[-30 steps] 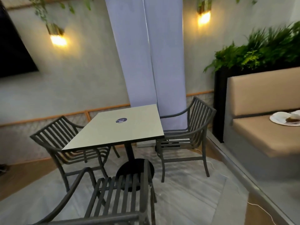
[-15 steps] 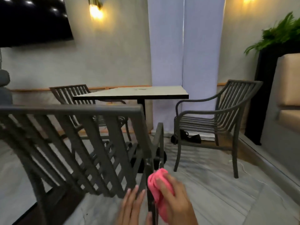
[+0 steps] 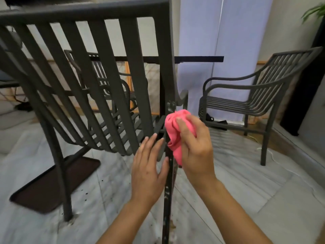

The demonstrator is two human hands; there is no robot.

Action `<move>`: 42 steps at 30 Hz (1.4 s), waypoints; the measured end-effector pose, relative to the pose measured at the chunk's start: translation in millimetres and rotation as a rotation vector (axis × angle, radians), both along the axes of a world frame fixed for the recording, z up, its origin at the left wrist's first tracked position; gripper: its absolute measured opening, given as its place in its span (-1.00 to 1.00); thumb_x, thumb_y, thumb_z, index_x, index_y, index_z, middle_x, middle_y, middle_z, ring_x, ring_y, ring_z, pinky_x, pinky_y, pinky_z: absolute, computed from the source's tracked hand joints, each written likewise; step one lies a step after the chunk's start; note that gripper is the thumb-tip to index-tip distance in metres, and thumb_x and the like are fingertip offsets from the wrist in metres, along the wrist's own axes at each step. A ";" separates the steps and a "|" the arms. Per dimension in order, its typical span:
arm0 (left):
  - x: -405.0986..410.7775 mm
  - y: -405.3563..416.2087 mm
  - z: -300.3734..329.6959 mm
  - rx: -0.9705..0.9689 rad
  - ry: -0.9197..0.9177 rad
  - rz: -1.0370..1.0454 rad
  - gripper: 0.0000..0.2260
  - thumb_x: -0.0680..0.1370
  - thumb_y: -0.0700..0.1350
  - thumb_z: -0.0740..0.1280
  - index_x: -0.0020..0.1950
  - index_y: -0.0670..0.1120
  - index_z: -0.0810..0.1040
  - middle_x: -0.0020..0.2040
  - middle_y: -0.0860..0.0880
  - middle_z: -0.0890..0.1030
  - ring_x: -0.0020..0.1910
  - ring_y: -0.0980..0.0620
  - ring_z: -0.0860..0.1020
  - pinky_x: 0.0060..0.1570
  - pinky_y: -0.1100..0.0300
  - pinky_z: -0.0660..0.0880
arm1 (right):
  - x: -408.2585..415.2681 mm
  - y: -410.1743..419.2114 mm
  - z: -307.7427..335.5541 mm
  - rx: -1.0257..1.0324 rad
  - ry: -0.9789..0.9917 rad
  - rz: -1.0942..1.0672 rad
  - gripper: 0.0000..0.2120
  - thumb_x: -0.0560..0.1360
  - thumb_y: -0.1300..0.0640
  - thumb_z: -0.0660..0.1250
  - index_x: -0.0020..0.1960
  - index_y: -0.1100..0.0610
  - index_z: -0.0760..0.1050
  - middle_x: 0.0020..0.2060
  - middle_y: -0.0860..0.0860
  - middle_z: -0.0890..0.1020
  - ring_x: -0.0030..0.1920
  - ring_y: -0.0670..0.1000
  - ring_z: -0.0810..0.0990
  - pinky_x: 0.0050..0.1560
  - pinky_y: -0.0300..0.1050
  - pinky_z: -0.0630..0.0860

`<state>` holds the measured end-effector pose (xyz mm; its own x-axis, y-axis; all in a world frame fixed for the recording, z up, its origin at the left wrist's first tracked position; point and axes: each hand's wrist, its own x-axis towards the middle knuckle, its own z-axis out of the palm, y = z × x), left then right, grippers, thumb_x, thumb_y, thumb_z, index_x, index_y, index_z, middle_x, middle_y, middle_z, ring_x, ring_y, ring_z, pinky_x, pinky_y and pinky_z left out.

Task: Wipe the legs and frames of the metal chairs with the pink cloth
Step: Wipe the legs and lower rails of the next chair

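Right hand (image 3: pixel 195 147) curled around a bunched pink cloth (image 3: pixel 175 132), fingers wrapped over its top and thumb side pressed into the folds, so that cloth bulges out to the left of the palm and trails below it. Cloth pressed against the right rear upright of the near metal chair (image 3: pixel 168 95), just under the joint where the armrest meets the post. Left hand (image 3: pixel 149 171) just beside, on the other side of that same upright, fingers straight and together, tips touching the lower ends of the back slats and the frame, gripping nothing. Rear leg (image 3: pixel 168 199) running down between the two forearms, blotched with pale marks. Marbled grey floor (image 3: pixel 237 191) beneath, with a dark brown tray (image 3: pixel 52 184) lying flat at the left by the chair's other rear leg. Farther off, a second metal chair (image 3: pixel 255 97) at the right, standing apart on the floor. Dark table edge (image 3: pixel 198 59) seen through and beside the near chair's back, and a third chair (image 3: pixel 105 81) visible between the slats. Pale blue panels (image 3: pixel 219 32) against the far wall.
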<state>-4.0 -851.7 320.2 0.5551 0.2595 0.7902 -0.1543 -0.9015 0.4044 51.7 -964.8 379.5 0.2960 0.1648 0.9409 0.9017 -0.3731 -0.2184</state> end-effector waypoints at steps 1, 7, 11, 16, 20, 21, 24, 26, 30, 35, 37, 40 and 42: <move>1.9 0.5 -1.4 -0.001 -0.023 0.008 -0.57 0.55 0.04 0.17 0.42 0.02 0.32 0.46 0.09 0.29 0.47 0.10 0.18 0.43 0.15 0.14 | 2.4 1.0 4.4 0.009 -0.040 -0.040 -0.64 0.54 0.15 0.13 0.28 0.23 0.47 0.19 0.28 0.49 0.13 0.28 0.50 0.10 0.12 0.52; 7.1 -0.8 -1.1 -0.050 -0.002 0.047 -0.56 0.55 0.04 0.18 0.43 0.08 0.26 0.48 0.09 0.24 0.47 0.10 0.17 0.42 0.15 0.15 | 12.9 18.3 36.3 -0.013 -0.112 -0.081 -0.61 0.51 0.12 0.17 0.29 0.22 0.46 0.20 0.28 0.48 0.14 0.27 0.48 0.06 0.10 0.55; 16.1 -3.2 6.9 0.007 -0.053 0.072 -0.57 0.55 -0.01 0.17 0.42 0.05 0.28 0.48 0.04 0.25 0.47 0.04 0.18 0.42 0.18 0.13 | 24.0 30.4 41.2 0.069 0.056 0.024 -0.67 0.56 0.13 0.17 0.32 0.11 0.38 0.17 0.14 0.48 0.18 0.11 0.45 0.13 0.01 0.50; 26.0 -19.5 15.7 -0.218 -0.098 -0.122 -0.58 0.57 -0.12 0.22 0.43 -0.03 0.28 0.43 0.07 0.30 0.42 0.19 0.24 0.37 0.39 0.16 | 32.1 35.4 31.1 0.064 0.089 0.041 -0.63 0.48 0.28 0.15 0.26 0.21 0.49 0.17 0.25 0.52 0.15 0.25 0.51 0.06 0.17 0.53; 30.1 -27.6 31.3 -0.512 -0.191 -0.215 -0.59 0.57 -0.26 0.21 0.36 0.07 0.28 0.31 0.08 0.40 0.31 0.22 0.37 0.28 0.36 0.33 | 33.4 34.6 30.3 -0.015 -0.005 -0.027 -0.56 0.51 0.13 0.23 0.38 0.15 0.37 0.17 0.22 0.52 0.09 0.17 0.56 -0.01 0.05 0.61; 30.9 -27.9 35.4 -0.566 -0.212 -0.221 -0.58 0.57 -0.29 0.19 0.34 0.09 0.28 0.29 0.09 0.41 0.28 0.22 0.40 0.26 0.34 0.36 | 33.0 33.6 29.5 -0.034 -0.008 -0.044 -0.55 0.49 0.14 0.24 0.37 0.17 0.39 0.17 0.22 0.52 0.08 0.17 0.57 -0.02 0.04 0.61; 33.2 -25.8 42.2 -0.591 -0.216 -0.204 -0.53 0.55 -0.36 0.14 0.37 0.07 0.28 0.30 0.07 0.39 0.27 0.24 0.40 0.24 0.38 0.37 | 32.1 32.1 27.2 -0.053 -0.010 -0.085 -0.55 0.44 0.16 0.27 0.32 0.22 0.44 0.13 0.24 0.54 0.05 0.17 0.58 -0.05 -0.01 0.62; 35.1 -23.0 43.7 -0.541 -0.177 -0.187 -0.51 0.54 -0.39 0.12 0.40 0.02 0.29 0.32 0.08 0.38 0.29 0.25 0.38 0.26 0.39 0.34 | 31.5 32.0 24.1 -0.064 -0.017 -0.104 -0.55 0.43 0.17 0.29 0.30 0.22 0.47 0.11 0.24 0.55 0.03 0.17 0.59 -0.06 -0.04 0.60; 36.3 -20.3 50.7 -0.526 -0.097 -0.232 -0.44 0.52 -0.42 0.09 0.42 0.04 0.31 0.35 0.11 0.39 0.32 0.26 0.36 0.32 0.31 0.33 | 29.7 29.4 15.1 -0.077 0.002 -0.100 -0.55 0.42 0.20 0.38 0.30 0.22 0.47 0.12 0.24 0.55 0.04 0.17 0.59 -0.01 -0.07 0.56; 36.8 -17.9 54.8 -0.619 -0.035 -0.278 -0.39 0.50 -0.43 0.10 0.36 0.17 0.35 0.27 0.16 0.47 0.24 0.26 0.43 0.27 0.20 0.43 | 26.7 28.9 7.9 -0.073 0.044 -0.086 -0.61 0.49 0.13 0.27 0.30 0.21 0.48 0.14 0.21 0.55 0.06 0.13 0.58 0.00 -0.09 0.58; 36.2 -17.0 54.5 -0.640 -0.027 -0.275 -0.40 0.50 -0.43 0.11 0.34 0.19 0.38 0.23 0.15 0.50 0.21 0.25 0.46 0.23 0.19 0.46 | 27.9 28.1 2.5 -0.105 0.041 -0.096 -0.57 0.43 0.22 0.40 0.29 0.21 0.48 0.13 0.23 0.55 0.05 0.16 0.59 -0.01 -0.05 0.59; 33.3 -16.7 56.9 -0.681 -0.019 -0.283 -0.42 0.52 -0.41 0.13 0.20 0.29 0.42 0.16 0.11 0.55 0.12 0.24 0.52 0.15 0.25 0.51 | 27.9 26.2 -0.9 -0.127 0.045 -0.094 -0.52 0.37 0.28 0.46 0.28 0.22 0.49 0.12 0.26 0.55 0.03 0.19 0.60 -0.03 -0.03 0.59; 31.9 -16.2 58.8 -0.701 -0.009 -0.287 -0.41 0.51 -0.41 0.13 0.11 0.34 0.41 0.13 0.07 0.57 0.10 0.21 0.54 0.10 0.28 0.52 | 27.6 25.7 -2.8 -0.132 0.028 -0.100 -0.59 0.43 0.23 0.36 0.28 0.22 0.49 0.11 0.25 0.56 0.02 0.17 0.60 -0.05 -0.07 0.59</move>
<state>28.0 -867.9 379.1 0.6709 0.5495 0.4980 -0.3499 -0.3575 0.8659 79.3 -939.0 376.7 0.3425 0.2545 0.9044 0.8531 -0.4876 -0.1858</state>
